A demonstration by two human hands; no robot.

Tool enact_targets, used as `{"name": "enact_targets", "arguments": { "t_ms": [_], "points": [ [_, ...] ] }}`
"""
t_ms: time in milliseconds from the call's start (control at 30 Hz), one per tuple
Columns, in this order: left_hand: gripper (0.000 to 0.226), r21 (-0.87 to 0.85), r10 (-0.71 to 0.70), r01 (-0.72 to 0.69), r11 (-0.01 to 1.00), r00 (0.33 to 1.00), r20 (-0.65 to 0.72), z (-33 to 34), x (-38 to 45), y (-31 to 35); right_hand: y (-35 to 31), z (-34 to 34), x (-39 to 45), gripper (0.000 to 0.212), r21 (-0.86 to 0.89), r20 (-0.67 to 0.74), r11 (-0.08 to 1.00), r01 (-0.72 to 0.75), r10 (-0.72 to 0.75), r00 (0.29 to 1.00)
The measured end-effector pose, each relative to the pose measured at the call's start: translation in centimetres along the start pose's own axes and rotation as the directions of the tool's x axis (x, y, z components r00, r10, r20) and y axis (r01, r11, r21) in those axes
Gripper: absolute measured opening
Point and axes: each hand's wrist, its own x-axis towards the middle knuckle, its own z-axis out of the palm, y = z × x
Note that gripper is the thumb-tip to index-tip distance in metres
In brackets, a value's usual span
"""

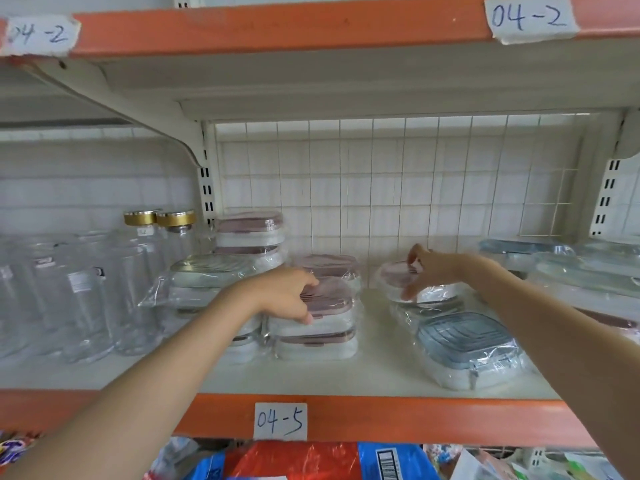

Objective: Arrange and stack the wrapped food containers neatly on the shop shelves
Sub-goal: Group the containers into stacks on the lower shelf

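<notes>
Head view: a person's two hands reach onto a shop shelf (311,379) of wrapped food containers.
Left hand (289,294) grips the top pink-lidded container (329,299) of a two-high stack at mid-shelf, fingers curled over the lid and thumb at its near edge. Right hand (427,268) pinches a round pink-lidded container (398,275) to the right, thumb low against its wrapped side and fingers over the lid; this one sits on another wrapped container. A blue-lidded container (465,336) lies just in front of it, near the shelf edge. More pink-lidded containers (249,233) stand stacked behind the left hand, and glass jars (86,289) fill the left end. A paper label (280,421) on the orange shelf front reads 04-5.
</notes>
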Motion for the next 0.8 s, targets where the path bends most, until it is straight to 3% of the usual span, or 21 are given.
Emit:
{"name": "enact_targets", "arguments": {
  "t_ms": [133, 333, 400, 567, 800],
  "points": [
    [0.066, -0.021, 0.008, -0.008, 1.000, 1.000, -0.016, 0.0, 0.0, -0.2, 0.3, 0.2, -0.6, 0.099, -0.100, -0.116, 0.993, -0.056, 0.045, 0.992],
    [0.062, -0.004, 0.024, -0.024, 1.000, 0.999, -0.034, 0.4, -0.1, -0.3, -3.6, -1.7, -0.4, 0.080, -0.033, -0.399, 0.997, -0.070, 0.051, 0.915],
    [0.062, 0.008, 0.029, -0.029, 1.000, 0.999, -0.040, 0.4, -0.1, -0.3, -5.8, -2.1, 0.4, 0.080, 0.060, -0.401, 0.998, -0.015, 0.038, 0.915],
    [0.075, 0.004, 0.054, -0.054, 0.999, 0.997, -0.056, 0.8, -0.1, -0.5, -11.9, -0.7, 3.8, 0.071, 0.099, -0.373, 0.991, 0.096, -0.052, 0.926],
    [0.068, 0.002, 0.084, -0.084, 0.996, 0.993, -0.081, 1.0, 0.1, -1.2, -14.2, 1.0, 5.7, 0.070, -0.035, -0.240, 0.988, 0.149, -0.153, 0.959]
  ]
}}
